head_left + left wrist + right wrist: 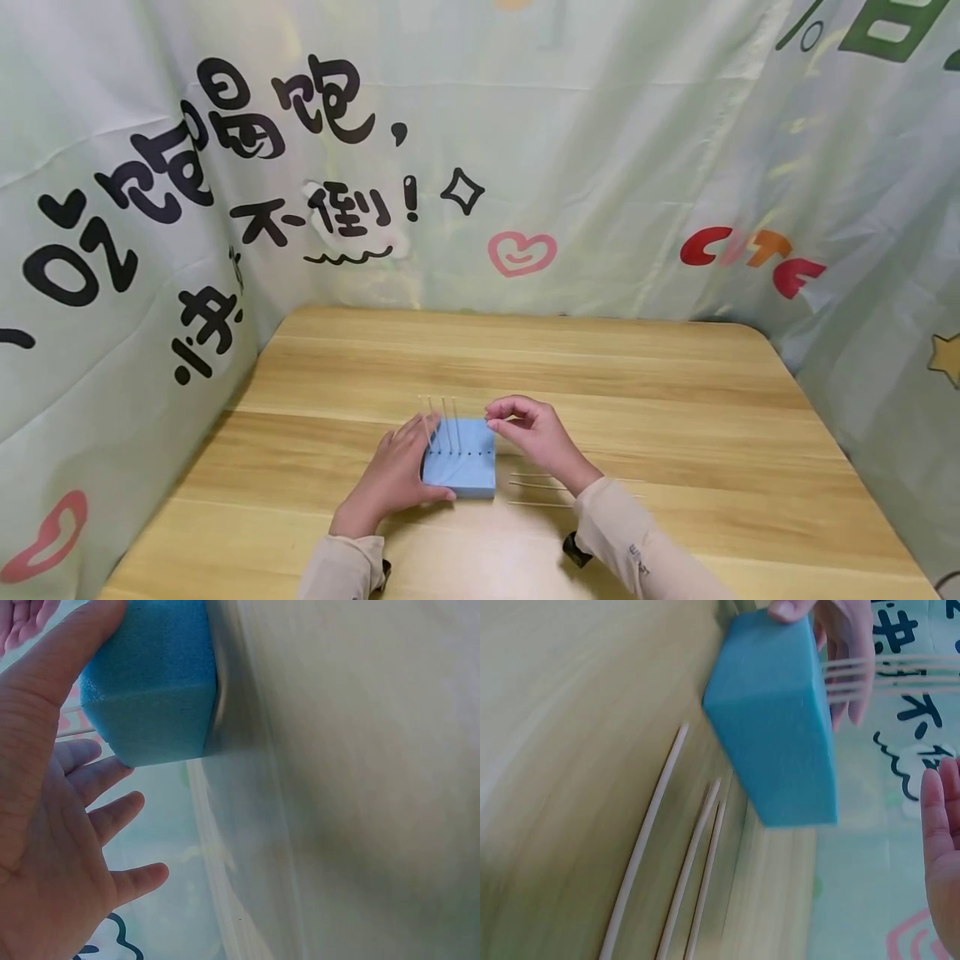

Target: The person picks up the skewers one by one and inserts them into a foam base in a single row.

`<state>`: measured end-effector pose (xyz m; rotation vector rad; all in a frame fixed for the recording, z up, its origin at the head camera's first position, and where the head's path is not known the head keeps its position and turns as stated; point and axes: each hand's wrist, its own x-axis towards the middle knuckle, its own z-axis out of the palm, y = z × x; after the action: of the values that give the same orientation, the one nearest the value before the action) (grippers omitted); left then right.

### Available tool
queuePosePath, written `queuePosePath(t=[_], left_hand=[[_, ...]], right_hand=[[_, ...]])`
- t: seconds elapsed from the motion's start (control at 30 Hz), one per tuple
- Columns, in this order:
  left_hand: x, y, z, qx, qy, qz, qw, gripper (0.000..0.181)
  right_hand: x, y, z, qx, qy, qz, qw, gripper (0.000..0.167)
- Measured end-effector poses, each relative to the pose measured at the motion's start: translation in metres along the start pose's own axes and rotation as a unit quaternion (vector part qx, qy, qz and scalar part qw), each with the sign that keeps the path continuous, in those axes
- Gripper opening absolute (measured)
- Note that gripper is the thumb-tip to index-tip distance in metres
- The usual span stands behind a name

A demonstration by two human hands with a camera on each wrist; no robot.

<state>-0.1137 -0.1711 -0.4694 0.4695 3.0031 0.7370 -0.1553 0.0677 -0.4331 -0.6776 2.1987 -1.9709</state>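
Only in the head view: a row of dark holes (469, 453) across the block (474, 477), with slim, pale standing sticks (456, 425) at its left end. Seen there, too: left hand (393, 477) around the block's left side, right hand (536, 429) at the far right corner, thumb and fingertips near each other; whether pinching anything, impossible to tell. In the left wrist view, clearer than from above: thumb against the block, other fingers fanned apart beyond it, holding it between. In the right wrist view: near ends of three loose sticks (645, 840), partly covered by the wrist from above. Block light blue, matte, flat-faced, sharp-edged, resting on the table (337, 350).
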Motion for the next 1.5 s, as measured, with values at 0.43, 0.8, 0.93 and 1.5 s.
queuePosePath(t=[0.43,0.8,0.93,1.5], left_hand=[[0.0,-0.001,0.0,0.016,0.005,0.009,0.9998,0.119],[-0.001,-0.002,0.0,0.015,0.007,0.009,0.9998,0.119],[-0.001,-0.002,0.0,0.016,0.004,0.009,0.9998,0.119],[0.0,-0.002,-0.001,0.016,0.005,0.012,0.9998,0.12]], right_hand=[[-0.026,0.005,-0.058,-0.056,0.022,0.048,0.997,0.025],[-0.049,0.029,-0.094,-0.118,0.017,0.102,0.9876,0.027],[-0.057,0.034,-0.1,-0.126,0.001,0.126,0.984,0.025],[-0.068,0.053,-0.101,-0.26,-0.094,0.023,0.9608,0.004]])
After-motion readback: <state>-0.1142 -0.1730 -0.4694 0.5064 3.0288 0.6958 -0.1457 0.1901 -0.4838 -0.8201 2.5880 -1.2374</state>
